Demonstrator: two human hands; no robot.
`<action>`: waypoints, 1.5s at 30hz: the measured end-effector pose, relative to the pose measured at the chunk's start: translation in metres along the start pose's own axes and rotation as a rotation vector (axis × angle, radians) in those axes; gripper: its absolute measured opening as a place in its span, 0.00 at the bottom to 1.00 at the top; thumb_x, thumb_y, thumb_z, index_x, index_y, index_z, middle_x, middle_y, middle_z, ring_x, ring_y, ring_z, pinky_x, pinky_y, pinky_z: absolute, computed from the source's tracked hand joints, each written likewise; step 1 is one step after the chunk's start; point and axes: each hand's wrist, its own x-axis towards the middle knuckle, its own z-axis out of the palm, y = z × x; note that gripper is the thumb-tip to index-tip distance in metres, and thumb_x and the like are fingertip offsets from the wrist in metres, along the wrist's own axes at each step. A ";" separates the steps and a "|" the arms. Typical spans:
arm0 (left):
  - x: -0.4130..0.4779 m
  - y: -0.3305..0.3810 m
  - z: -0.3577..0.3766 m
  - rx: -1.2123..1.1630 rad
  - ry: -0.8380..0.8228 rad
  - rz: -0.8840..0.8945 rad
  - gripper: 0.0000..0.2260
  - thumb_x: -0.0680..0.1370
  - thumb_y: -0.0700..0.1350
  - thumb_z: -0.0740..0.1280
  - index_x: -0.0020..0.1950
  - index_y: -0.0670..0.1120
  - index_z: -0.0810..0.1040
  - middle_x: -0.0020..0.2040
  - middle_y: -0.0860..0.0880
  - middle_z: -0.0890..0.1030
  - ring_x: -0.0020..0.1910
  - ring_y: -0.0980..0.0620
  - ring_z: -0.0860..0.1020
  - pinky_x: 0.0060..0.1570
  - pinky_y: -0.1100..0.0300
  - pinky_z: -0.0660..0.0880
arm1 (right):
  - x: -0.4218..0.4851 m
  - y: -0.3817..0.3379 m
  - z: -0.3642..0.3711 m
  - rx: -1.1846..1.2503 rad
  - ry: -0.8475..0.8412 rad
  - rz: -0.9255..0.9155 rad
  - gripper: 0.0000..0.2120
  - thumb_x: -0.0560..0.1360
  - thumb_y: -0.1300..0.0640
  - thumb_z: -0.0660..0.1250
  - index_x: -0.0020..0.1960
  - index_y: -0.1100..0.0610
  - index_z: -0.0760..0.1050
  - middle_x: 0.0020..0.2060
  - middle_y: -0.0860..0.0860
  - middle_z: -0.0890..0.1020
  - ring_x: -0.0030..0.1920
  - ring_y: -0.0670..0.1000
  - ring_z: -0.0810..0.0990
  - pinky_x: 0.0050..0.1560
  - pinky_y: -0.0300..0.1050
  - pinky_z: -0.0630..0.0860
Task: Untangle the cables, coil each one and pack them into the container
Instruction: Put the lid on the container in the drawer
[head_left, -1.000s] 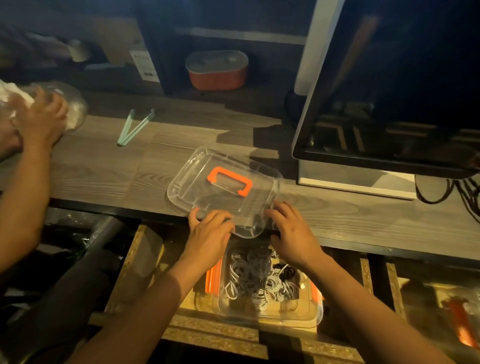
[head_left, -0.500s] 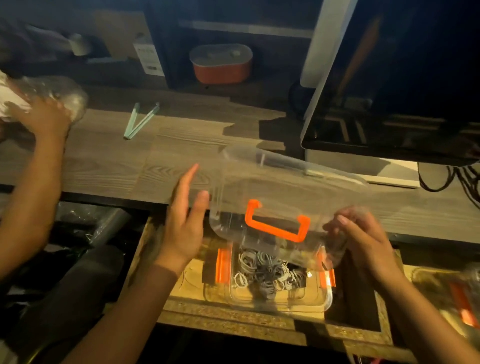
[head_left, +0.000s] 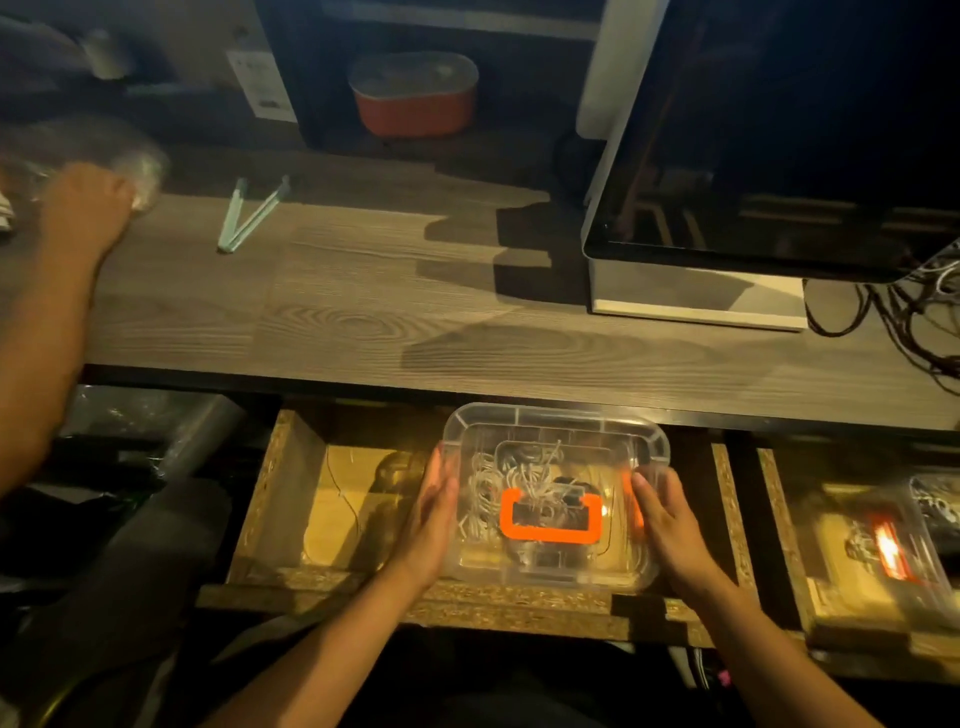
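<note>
We pressed flat, open fingers of our left hand and right hand against the lid, where a cable risked snagging under its rim.

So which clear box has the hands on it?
The middle box, with the orange handle; left hand and right hand flank it. The other box, far right, is untouched.

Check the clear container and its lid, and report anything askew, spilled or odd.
Nothing stands out. The lid sits square on the container in the drawer, cables inside, left hand and right hand flat against its sides.
</note>
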 end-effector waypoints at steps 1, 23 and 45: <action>-0.001 -0.003 0.000 -0.020 -0.004 0.009 0.26 0.76 0.60 0.52 0.71 0.60 0.46 0.75 0.56 0.54 0.74 0.56 0.55 0.71 0.57 0.54 | 0.000 0.005 0.001 -0.019 0.012 0.009 0.08 0.80 0.51 0.57 0.56 0.53 0.69 0.51 0.52 0.77 0.51 0.50 0.79 0.44 0.43 0.76; -0.007 -0.024 0.003 0.180 0.013 -0.002 0.26 0.80 0.52 0.50 0.76 0.56 0.42 0.71 0.65 0.46 0.71 0.64 0.49 0.66 0.68 0.51 | 0.022 0.036 -0.007 -0.302 -0.060 0.051 0.29 0.69 0.26 0.53 0.61 0.43 0.66 0.60 0.53 0.73 0.57 0.55 0.78 0.56 0.62 0.77; 0.024 -0.019 -0.016 0.158 0.269 -0.412 0.39 0.69 0.44 0.75 0.74 0.53 0.58 0.70 0.49 0.65 0.66 0.44 0.69 0.63 0.46 0.69 | 0.037 0.025 -0.001 -0.176 0.209 0.359 0.31 0.71 0.53 0.73 0.69 0.58 0.64 0.60 0.56 0.70 0.57 0.57 0.74 0.54 0.54 0.76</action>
